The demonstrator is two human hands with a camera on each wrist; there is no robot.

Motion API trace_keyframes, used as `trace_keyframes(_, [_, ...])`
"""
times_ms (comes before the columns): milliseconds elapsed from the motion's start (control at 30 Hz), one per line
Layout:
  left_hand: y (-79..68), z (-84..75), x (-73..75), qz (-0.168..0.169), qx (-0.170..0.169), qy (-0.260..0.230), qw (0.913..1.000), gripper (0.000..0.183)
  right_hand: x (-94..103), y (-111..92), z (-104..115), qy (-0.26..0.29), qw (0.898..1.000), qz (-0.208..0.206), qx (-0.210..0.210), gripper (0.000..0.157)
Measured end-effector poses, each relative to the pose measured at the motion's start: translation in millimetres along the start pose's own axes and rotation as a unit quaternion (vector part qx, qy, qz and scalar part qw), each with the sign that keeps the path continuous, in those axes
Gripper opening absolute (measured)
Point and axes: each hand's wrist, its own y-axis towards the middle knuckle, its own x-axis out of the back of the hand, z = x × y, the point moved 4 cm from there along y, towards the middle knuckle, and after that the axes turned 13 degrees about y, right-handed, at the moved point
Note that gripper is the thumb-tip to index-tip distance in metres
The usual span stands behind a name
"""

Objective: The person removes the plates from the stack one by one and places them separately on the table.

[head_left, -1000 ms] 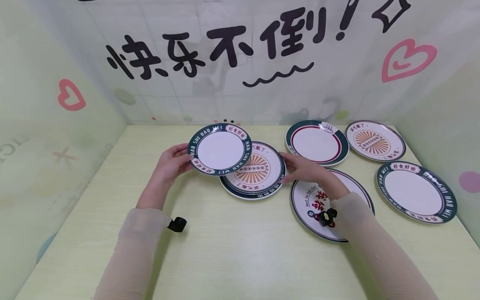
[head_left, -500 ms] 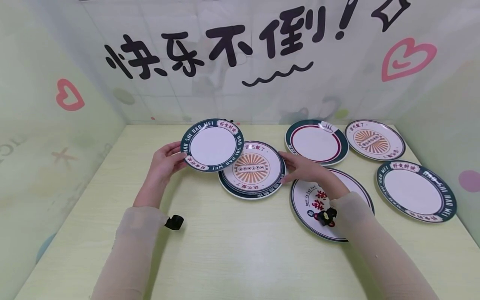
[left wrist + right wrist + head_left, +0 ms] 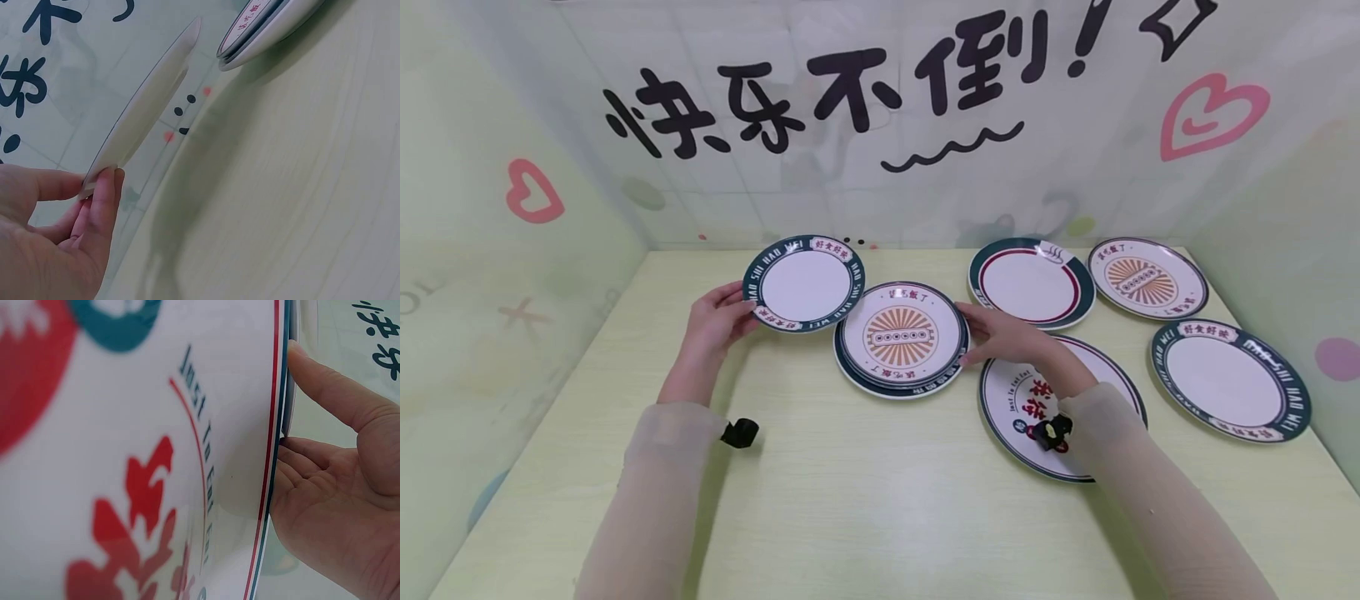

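In the head view my left hand [image 3: 715,318] pinches the left edge of a small plate [image 3: 805,283] with a dark green lettered rim. That plate is held raised and tilted, and the left wrist view shows its underside [image 3: 140,119] above the table. Its right edge overlaps a stack of plates [image 3: 901,333] whose top plate bears an orange sunburst. My right hand [image 3: 1003,333] grips the right rim of this stack, thumb and fingers spread along it. Seen from the right wrist, my right hand [image 3: 337,456] lies behind a large white plate [image 3: 237,444] with red print.
The large white plate [image 3: 1022,433] lies under my right forearm. Behind it sit a green-rimmed plate with a red ring [image 3: 1030,287] and another sunburst plate [image 3: 1150,279]. A green lettered plate [image 3: 1228,383] lies far right. A printed wall [image 3: 820,200] borders the table [image 3: 865,492].
My left hand has moved left and slightly back with the green-rimmed plate, uncovering more of the sunburst plate. My right hand has stayed at the stack.
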Motion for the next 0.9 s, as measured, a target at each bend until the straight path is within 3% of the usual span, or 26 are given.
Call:
trace_keyframes(267, [7.6, 6.0, 4.0, -0.010, 0.047, -0.018, 0.9987, 0.061, -0.1, 2.6, -1.0, -0.002, 1.000, -0.004, -0.009, 0.096])
trace_keyframes(900, [29.6, 14.3, 0.6, -0.023, 0.079, -0.017, 0.9965, 0.061, 0.1, 2.4, -0.4, 0.000, 1.000, -0.006, -0.006, 0.096])
